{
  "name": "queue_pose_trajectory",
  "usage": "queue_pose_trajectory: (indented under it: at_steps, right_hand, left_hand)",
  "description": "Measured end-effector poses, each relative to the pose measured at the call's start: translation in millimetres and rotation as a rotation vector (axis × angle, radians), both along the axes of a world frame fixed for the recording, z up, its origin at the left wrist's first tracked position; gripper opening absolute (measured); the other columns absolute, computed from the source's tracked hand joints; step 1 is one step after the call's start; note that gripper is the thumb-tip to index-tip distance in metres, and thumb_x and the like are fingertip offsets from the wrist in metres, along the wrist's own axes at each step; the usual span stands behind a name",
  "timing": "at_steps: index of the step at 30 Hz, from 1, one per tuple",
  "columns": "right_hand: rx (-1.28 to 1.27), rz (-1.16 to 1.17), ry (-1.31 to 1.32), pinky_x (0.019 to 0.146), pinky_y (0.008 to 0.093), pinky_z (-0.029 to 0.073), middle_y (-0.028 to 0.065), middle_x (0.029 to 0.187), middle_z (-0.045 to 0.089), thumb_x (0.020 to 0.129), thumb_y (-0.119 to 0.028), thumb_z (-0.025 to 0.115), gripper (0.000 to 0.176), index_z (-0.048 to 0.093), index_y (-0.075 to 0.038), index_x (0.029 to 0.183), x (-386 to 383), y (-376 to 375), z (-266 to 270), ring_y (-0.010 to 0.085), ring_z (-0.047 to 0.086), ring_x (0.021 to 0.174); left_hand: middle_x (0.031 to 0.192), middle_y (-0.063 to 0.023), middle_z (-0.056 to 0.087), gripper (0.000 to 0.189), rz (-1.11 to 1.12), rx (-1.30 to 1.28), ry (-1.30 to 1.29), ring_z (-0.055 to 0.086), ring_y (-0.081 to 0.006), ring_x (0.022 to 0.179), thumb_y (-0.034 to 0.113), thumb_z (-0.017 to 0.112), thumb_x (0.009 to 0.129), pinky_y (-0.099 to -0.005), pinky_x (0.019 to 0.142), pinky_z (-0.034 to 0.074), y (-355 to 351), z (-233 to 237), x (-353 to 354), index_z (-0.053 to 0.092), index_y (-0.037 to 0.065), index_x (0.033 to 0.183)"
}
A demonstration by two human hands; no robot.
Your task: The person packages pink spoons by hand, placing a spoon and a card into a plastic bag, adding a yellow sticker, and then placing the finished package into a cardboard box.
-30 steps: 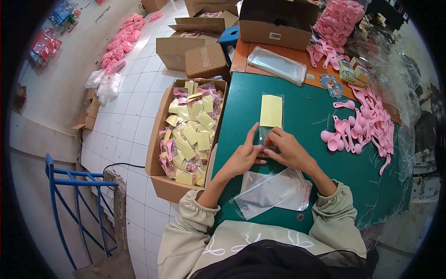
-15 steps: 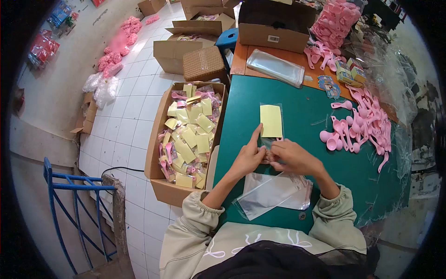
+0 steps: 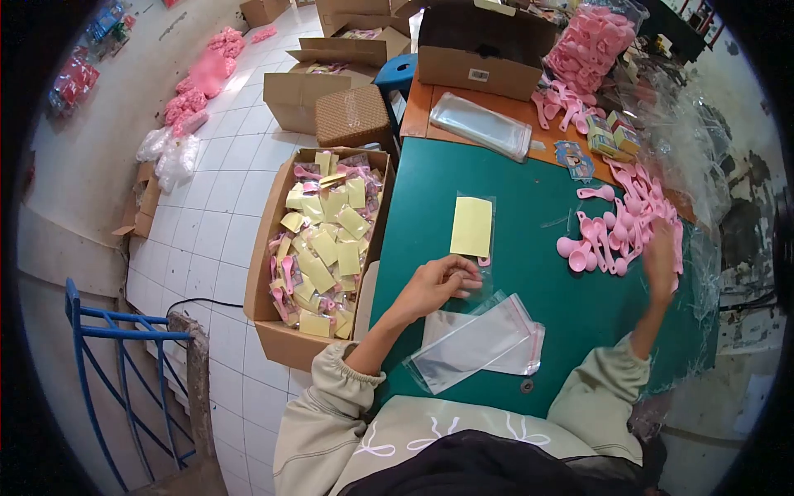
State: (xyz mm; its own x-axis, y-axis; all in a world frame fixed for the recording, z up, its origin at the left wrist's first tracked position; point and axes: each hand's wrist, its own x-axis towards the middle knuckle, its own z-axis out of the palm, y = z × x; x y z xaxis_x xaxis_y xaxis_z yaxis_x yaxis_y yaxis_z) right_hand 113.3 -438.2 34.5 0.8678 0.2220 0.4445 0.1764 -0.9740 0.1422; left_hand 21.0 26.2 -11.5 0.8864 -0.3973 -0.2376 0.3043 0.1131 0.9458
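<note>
A clear plastic bag (image 3: 494, 217) with a yellow card (image 3: 471, 227) in it lies on the green table. The tip of something pink (image 3: 484, 261) shows just below the card. My left hand (image 3: 438, 285) is at the lower end of this bag, its fingers curled together on the plastic. Over at the right, my right hand (image 3: 659, 256) reaches into a pile of pink measuring spoons (image 3: 616, 236). Motion smears its fingers, so its grip is hidden. Flat clear bags (image 3: 480, 343) overlap each other close to my body.
Left of the table (image 3: 529, 182), a carton (image 3: 273, 318) is filled with packed bags holding yellow cards and pink spoons. Another stack of clear bags (image 3: 480, 124) lies by an open cardboard box (image 3: 484, 70) at the back. A bulging bag of spoons (image 3: 589, 50) stands back right.
My right hand has left the card bag and moved right to the spoon pile. My left hand has drawn its pointing finger back from the card and curled. The view has shifted slightly.
</note>
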Motion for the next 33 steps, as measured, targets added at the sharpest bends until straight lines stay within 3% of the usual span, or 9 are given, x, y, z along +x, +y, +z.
queue_pose_trajectory:
  at_steps: [3, 6, 12, 15, 17, 21, 24, 26, 33]
  right_hand:
    - [0.417, 0.509, 0.421, 0.096, 0.0376, 0.035, 0.0148, 0.112, 0.045, 0.068, -0.008, 0.071, 0.052, 0.047, -0.004, 0.114, -51, 199, 31, 0.0330, 0.046, 0.105]
    - [0.535, 0.682, 0.482, 0.076, 0.0364, 0.048, 0.0142, 0.105, 0.045, 0.067, -0.007, 0.073, 0.049, 0.049, -0.005, 0.109, -72, 259, -11, 0.0295, 0.057, 0.089]
    - [0.879, 0.627, 0.510, 0.070, 0.0296, 0.050, 0.0112, 0.101, 0.047, 0.074, -0.003, 0.067, 0.014, 0.059, 0.000, 0.085, -68, 254, -28, 0.0198, 0.059, 0.081]
    - [1.038, 0.558, 0.668, 0.071, 0.0267, 0.050, 0.0091, 0.103, 0.048, 0.077, -0.002, 0.066, 0.009, 0.060, 0.000, 0.084, -68, 252, -19, 0.0138, 0.058, 0.082]
    - [1.180, 0.528, 0.733, 0.071, 0.0245, 0.049, 0.0078, 0.103, 0.048, 0.078, -0.002, 0.065, 0.008, 0.060, 0.000, 0.085, -66, 251, -23, 0.0113, 0.057, 0.082]
    - [1.360, 0.548, 0.792, 0.071, 0.0223, 0.049, 0.0056, 0.097, 0.051, 0.082, -0.003, 0.062, 0.008, 0.059, 0.000, 0.088, -61, 247, -38, 0.0085, 0.056, 0.081]
    - [1.519, 0.467, 1.018, 0.071, 0.0212, 0.048, 0.0045, 0.096, 0.053, 0.083, 0.000, 0.060, 0.007, 0.055, 0.000, 0.088, -57, 244, -38, 0.0091, 0.056, 0.082]
    - [1.485, 0.478, 0.998, 0.069, 0.0213, 0.049, 0.0039, 0.090, 0.055, 0.085, -0.002, 0.060, 0.006, 0.055, 0.000, 0.088, -56, 243, -40, 0.0090, 0.057, 0.077]
    - [1.475, 0.384, 0.881, 0.063, 0.0209, 0.049, 0.0036, 0.080, 0.062, 0.088, -0.009, 0.058, 0.010, 0.056, 0.001, 0.087, -58, 248, -39, 0.0081, 0.059, 0.068]
  left_hand:
    - [0.107, -0.0119, 0.060, 0.023, 0.014, -0.157, 0.046, 0.060, -0.0190, 0.102, 0.003, 0.038, 0.093, -0.0280, 0.085, 0.051, -3, 5, -1, 0.048, -0.002, 0.113]
    - [0.117, -0.0133, 0.055, 0.024, 0.021, -0.266, 0.013, 0.058, -0.0206, 0.106, 0.011, 0.040, 0.097, -0.0281, 0.086, 0.049, -2, 8, -6, 0.048, -0.001, 0.116]
    - [0.110, -0.0123, 0.060, 0.024, 0.077, -0.155, 0.105, 0.061, -0.0183, 0.099, 0.007, 0.039, 0.096, -0.0256, 0.080, 0.050, 13, 28, -11, 0.045, 0.005, 0.119]
    - [0.103, -0.0107, 0.061, 0.025, 0.068, 0.160, -0.115, 0.062, -0.0153, 0.092, 0.008, 0.054, 0.090, -0.0246, 0.070, 0.053, 7, 14, -8, 0.048, 0.005, 0.113]
    - [0.093, -0.0066, 0.060, 0.024, 0.055, 0.351, -0.177, 0.061, -0.0124, 0.084, 0.009, 0.064, 0.083, -0.0243, 0.062, 0.055, 0, 19, -6, 0.052, 0.002, 0.104]
    - [0.089, -0.0056, 0.056, 0.022, 0.175, 0.441, -0.299, 0.060, -0.0122, 0.080, 0.010, 0.064, 0.083, -0.0233, 0.058, 0.055, -9, 17, -4, 0.055, 0.001, 0.100]
    - [0.088, -0.0069, 0.053, 0.022, 0.200, 0.499, -0.387, 0.061, -0.0147, 0.080, 0.012, 0.064, 0.083, -0.0239, 0.054, 0.055, -12, 15, -2, 0.055, 0.001, 0.100]
    - [0.086, -0.0082, 0.051, 0.022, 0.226, 0.471, -0.362, 0.063, -0.0182, 0.079, 0.015, 0.065, 0.083, -0.0257, 0.051, 0.054, -13, 13, -1, 0.056, 0.002, 0.097]
    - [0.087, -0.0077, 0.054, 0.018, 0.311, 0.401, -0.354, 0.062, -0.0156, 0.080, 0.015, 0.063, 0.085, -0.0245, 0.053, 0.054, -19, 8, 1, 0.056, -0.001, 0.089]
